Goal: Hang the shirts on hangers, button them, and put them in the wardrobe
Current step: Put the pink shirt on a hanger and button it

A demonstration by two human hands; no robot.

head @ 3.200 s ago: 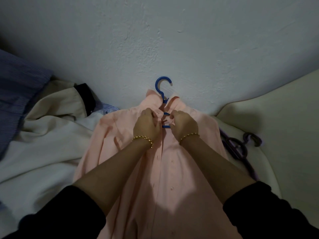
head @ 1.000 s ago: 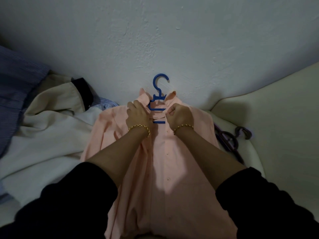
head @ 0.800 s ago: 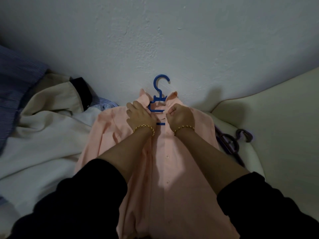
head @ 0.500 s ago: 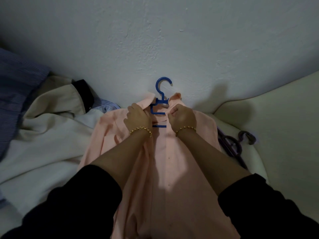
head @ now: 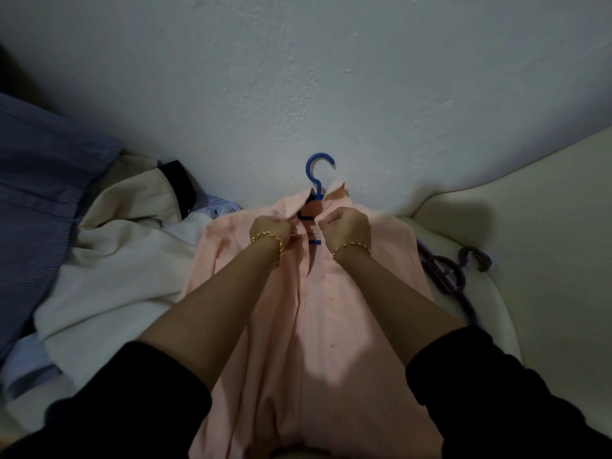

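Pink shirt (head: pixel 331 326) collar drawn closer, left hand (head: pixel 272 226) and right hand (head: pixel 346 223) pinching its edges; blue hanger (head: pixel 317 175) mostly hidden

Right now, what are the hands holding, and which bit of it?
Both hold the pink shirt. The left hand and the right hand each pinch one front edge just below the collar, either side of the blue hanger.
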